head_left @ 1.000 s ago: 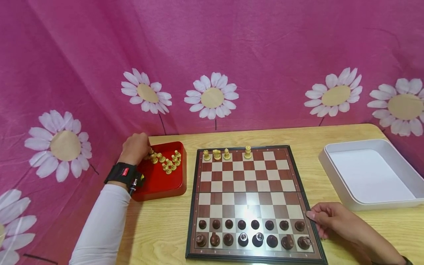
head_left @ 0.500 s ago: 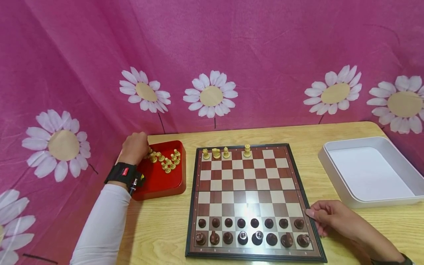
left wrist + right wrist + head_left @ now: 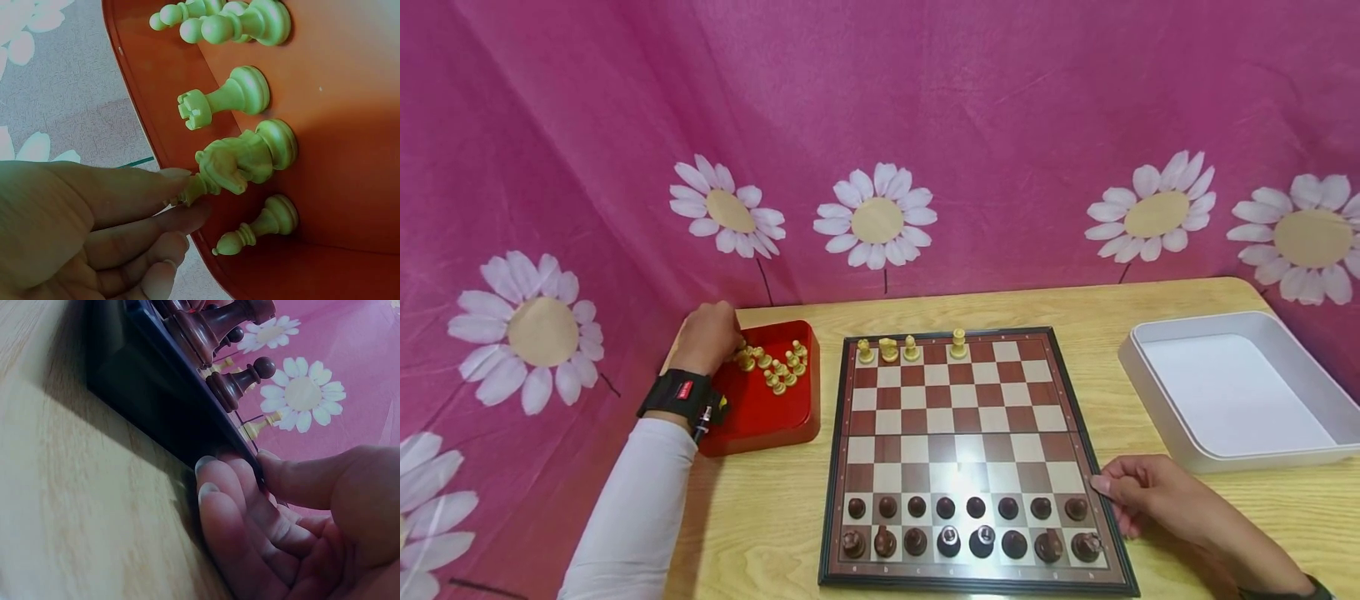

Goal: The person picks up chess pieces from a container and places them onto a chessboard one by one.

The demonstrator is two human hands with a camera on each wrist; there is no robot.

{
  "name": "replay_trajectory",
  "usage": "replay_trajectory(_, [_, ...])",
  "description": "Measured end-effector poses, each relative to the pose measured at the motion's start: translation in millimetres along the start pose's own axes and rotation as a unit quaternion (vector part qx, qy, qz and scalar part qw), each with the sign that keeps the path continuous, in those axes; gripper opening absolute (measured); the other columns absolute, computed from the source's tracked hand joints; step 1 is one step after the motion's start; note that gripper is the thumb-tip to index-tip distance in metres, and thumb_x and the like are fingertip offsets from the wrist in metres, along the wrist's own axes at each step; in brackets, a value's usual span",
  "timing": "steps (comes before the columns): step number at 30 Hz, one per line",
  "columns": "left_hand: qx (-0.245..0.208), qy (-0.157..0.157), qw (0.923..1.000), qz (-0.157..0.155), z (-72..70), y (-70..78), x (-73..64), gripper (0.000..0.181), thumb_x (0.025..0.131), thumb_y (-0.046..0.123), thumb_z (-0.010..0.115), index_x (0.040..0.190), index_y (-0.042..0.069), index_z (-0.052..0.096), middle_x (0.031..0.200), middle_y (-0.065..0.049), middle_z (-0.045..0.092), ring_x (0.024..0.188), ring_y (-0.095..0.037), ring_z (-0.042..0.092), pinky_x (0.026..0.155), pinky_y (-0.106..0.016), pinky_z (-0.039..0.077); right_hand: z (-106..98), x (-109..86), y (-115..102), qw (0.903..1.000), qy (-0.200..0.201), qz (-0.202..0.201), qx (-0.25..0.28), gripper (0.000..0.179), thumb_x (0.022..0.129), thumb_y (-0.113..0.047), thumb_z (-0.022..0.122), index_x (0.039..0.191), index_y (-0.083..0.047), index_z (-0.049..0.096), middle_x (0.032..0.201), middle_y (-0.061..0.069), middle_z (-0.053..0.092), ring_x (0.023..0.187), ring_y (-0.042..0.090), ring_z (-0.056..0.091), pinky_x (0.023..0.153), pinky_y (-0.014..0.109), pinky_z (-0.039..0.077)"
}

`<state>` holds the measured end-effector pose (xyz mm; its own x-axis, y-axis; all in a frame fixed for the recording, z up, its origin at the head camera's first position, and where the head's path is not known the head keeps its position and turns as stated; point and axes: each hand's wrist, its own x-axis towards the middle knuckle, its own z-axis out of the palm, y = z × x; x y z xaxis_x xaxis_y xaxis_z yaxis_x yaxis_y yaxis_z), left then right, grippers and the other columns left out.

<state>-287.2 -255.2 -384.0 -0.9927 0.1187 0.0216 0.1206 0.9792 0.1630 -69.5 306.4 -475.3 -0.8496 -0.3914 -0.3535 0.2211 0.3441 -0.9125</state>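
My left hand (image 3: 706, 340) reaches into the red tray (image 3: 778, 421) on the left. Thumb and index finger pinch a light chess piece (image 3: 199, 187) by its crown-like top; a light knight (image 3: 232, 161) hides most of it in the left wrist view. A light rook (image 3: 230, 99) and a light bishop (image 3: 259, 230) stand close by. My right hand (image 3: 1157, 498) grips the right edge of the chessboard (image 3: 958, 421), thumb on its rim and curled fingers against its side. Dark pieces (image 3: 981, 540) fill the two near rows. Several light pieces (image 3: 888, 350) stand along the far row.
Light pawns (image 3: 785, 375) are grouped in the red tray. At the right of the wooden table (image 3: 760, 508) sits a white tray (image 3: 1251, 400). A pink curtain (image 3: 1015, 125) with printed daisies hangs behind and to the left.
The view shifts very slightly. Both hands stay in place, the left in the red tray and the right at the board's edge; the pieces on the board have not moved.
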Motion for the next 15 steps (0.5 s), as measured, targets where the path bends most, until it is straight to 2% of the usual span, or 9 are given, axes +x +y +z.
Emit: replay_trajectory(15, [-0.013, 0.022, 0.9997, 0.001, 2.4, -4.6, -1.4, 0.010, 0.082, 0.007, 0.069, 0.084, -0.002, 0.070, 0.071, -0.013, 0.064, 0.064, -0.028, 0.055, 0.059, -0.038, 0.047, 1.4, -1.2, -0.8, 1.0000, -0.002, -0.007, -0.001, 0.028, 0.098, -0.021, 0.053, 0.096, 0.007, 0.055, 0.069, 0.012, 0.061, 0.058, 0.020, 0.059, 0.054, 0.036, 0.053])
